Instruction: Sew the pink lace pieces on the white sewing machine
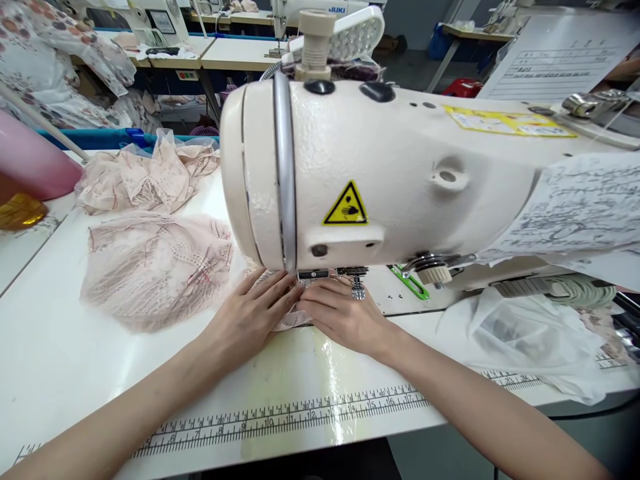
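Pale pink lace fabric (157, 270) lies bunched on the table to the left and runs under the head of a white sewing machine (400, 180). My left hand (250, 313) rests flat on the lace close to the needle area, fingers stretched forward. Just right of it, my right hand (345, 313) has its fingers pressed together at the near edge of the lace, seemingly pinching it. The machine head hides the needle, and the fingers cover most of the cloth beneath them.
A second heap of pink lace (150, 170) sits farther back. A green tool (410, 283) lies right of the needle area. White translucent cloth (535, 340) is at the right, and a printed ruler (280, 420) runs along the front edge. Other sewing tables stand behind.
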{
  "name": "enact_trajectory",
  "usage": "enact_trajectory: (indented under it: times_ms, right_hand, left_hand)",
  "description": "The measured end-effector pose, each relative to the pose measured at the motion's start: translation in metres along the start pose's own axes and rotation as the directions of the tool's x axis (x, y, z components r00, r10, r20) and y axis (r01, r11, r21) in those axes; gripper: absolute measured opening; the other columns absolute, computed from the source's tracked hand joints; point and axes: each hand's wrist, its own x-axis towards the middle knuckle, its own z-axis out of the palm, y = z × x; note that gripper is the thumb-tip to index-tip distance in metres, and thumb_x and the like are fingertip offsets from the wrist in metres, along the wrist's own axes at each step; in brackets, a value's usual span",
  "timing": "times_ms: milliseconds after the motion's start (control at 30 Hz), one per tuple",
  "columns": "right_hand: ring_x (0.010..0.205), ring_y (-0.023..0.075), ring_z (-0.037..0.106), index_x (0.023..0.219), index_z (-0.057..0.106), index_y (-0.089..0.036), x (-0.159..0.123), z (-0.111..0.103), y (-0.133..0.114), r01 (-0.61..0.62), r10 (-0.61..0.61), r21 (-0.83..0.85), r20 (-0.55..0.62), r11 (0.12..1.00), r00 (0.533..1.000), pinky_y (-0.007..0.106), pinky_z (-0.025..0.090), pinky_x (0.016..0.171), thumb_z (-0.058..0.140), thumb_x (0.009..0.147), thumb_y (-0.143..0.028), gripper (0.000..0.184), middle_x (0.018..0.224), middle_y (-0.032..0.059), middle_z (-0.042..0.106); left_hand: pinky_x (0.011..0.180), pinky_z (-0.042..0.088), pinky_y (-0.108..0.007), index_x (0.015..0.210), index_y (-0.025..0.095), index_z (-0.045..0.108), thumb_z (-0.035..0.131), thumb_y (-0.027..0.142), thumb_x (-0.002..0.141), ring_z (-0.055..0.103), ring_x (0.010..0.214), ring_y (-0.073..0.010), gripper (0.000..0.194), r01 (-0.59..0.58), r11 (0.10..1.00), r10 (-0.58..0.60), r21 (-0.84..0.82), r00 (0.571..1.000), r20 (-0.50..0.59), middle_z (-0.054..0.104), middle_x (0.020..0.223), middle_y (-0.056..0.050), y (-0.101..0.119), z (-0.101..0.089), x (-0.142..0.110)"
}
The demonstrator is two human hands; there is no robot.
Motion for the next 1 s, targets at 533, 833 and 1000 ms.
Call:
enact_trajectory:
  times_ms: [533,833,1000]
  right_hand:
    - [0.080,0.0119,0.062,0.085,0.065,-0.019,0.002,0.007,-0.003,-0.023,0.023,-0.005,-0.045,1.000,0.999,0.027,0.046,0.072,0.050,0.089,-0.002,0.023,0.081,-0.0012,0.071]
    - [0.082,0.0128,0.063,0.084,0.064,-0.019,0.003,0.009,-0.004,-0.033,0.034,0.024,-0.037,0.999,0.999,0.027,0.047,0.073,0.051,0.090,-0.003,0.021,0.081,-0.0006,0.070]
    - [0.084,0.0136,0.063,0.084,0.064,-0.019,0.003,0.009,-0.003,-0.033,0.033,0.007,-0.025,0.999,0.999,0.028,0.047,0.074,0.051,0.090,-0.004,0.021,0.080,0.0001,0.070]
  left_hand:
    - [0.108,0.038,-0.047,0.137,0.016,0.053,0.047,0.012,0.083,0.058,0.123,-0.0273,0.055,-0.011,1.000,0.010,0.006,0.997,0.078,0.058,0.139,-0.007,-0.006,-0.004,0.000]
    - [0.108,0.037,-0.048,0.138,0.019,0.052,0.052,0.014,0.084,0.057,0.124,-0.0272,0.054,0.010,0.999,-0.004,-0.051,0.994,0.107,0.058,0.139,-0.008,-0.010,-0.009,0.001]
    - [0.109,0.036,-0.049,0.137,0.019,0.053,0.050,0.011,0.083,0.057,0.124,-0.0274,0.055,0.025,0.999,-0.023,-0.026,0.996,0.082,0.057,0.139,-0.007,-0.009,-0.003,-0.001]
